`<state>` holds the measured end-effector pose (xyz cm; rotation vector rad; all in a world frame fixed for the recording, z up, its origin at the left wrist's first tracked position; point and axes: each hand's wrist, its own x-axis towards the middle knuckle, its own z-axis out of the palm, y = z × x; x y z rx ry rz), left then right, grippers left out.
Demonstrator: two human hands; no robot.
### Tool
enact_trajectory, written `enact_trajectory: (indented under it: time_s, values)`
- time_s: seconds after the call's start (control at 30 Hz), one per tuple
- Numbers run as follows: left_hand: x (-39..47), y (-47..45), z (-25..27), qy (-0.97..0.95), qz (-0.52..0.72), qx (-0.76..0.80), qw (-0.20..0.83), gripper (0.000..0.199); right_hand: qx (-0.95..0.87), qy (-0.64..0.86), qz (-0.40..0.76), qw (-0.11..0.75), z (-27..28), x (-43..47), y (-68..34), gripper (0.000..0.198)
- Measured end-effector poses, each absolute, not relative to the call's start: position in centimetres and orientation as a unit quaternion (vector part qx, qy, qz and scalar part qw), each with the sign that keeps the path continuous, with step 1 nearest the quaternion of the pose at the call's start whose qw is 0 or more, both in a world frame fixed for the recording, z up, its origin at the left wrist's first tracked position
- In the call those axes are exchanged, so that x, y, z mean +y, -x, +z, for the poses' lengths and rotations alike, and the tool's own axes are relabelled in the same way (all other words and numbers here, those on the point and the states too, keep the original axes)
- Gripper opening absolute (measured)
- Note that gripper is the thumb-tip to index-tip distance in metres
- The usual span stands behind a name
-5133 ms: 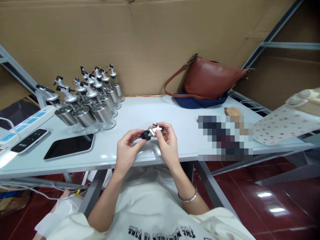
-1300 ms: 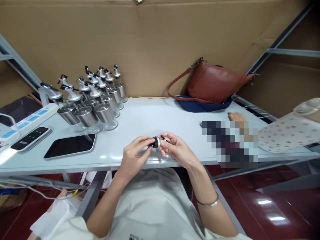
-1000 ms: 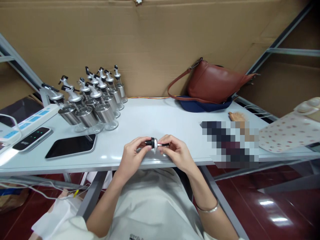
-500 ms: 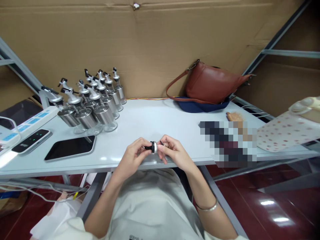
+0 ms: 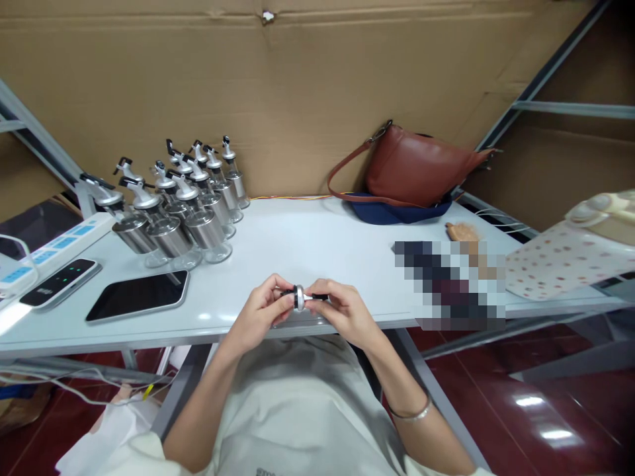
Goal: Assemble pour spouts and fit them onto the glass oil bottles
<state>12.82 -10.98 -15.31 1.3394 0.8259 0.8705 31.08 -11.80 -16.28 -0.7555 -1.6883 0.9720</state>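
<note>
Above the table's front edge I hold a pour spout (image 5: 299, 297) lying sideways between both hands. It has a silver collar and black parts at each end. My left hand (image 5: 260, 309) is closed around its black stopper end, the fingertips against the collar. With thumb and fingers, my right hand (image 5: 350, 314) pinches the narrow nozzle end, where a black lever shows between the fingers. At the left, several glass and steel oil bottles (image 5: 171, 237) stand upright in a group, with spouts of a similar look on top.
A tablet-like black-screened device (image 5: 139, 295) lies front left, beside a small device with green lights (image 5: 62, 284) and a power strip (image 5: 62, 244). A brown handbag (image 5: 417, 165) rests on dark blue cloth (image 5: 397, 210) at the back. A spotted bag (image 5: 560, 264) stands right.
My right fingers have closed further around the nozzle end, and the black lever now points out to the right. The spout has shifted slightly left. The view has moved a little.
</note>
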Motion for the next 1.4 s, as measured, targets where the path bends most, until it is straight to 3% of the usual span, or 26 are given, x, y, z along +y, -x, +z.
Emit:
enact_trajectory:
  time_s: [0.17,0.43,0.57,0.67,0.83,1.2,1.4]
  values:
    - [-10.9,-12.5,-15.3,-0.608,0.385,0.338,0.607,0.033,-0.72,0.34,0.339,0.501,-16.3,-12.2,-30.9,0.004]
    - [-11.3,-12.7,-15.4,-0.736,0.362,0.333,0.466,0.012,-0.566,0.362,0.605,0.428,-14.8,-12.0,-31.2,0.034]
    - [-11.4,-13.1,-15.8,-0.75,0.383,0.331,0.426,0.011,-0.532,0.352,0.661,0.396,-14.8,-11.3,-31.3,0.035]
    - [-11.5,-13.4,-15.8,-0.711,0.414,0.365,0.435,0.008,-0.537,0.353,0.619,0.452,-15.0,-11.2,-31.1,0.031]
    - [-11.6,-13.5,-15.3,-0.632,0.465,0.381,0.489,0.027,-0.562,0.355,0.52,0.537,-15.3,-11.4,-30.8,0.023]
    - [-11.4,-13.5,-15.2,-0.678,0.409,0.44,0.424,0.027,-0.68,0.38,0.297,0.552,-16.4,-12.2,-30.9,0.007]
    - [-11.8,-13.1,-14.7,-0.711,0.364,0.391,0.457,0.035,-0.743,0.257,0.205,0.582,-16.6,-12.3,-31.0,0.03]
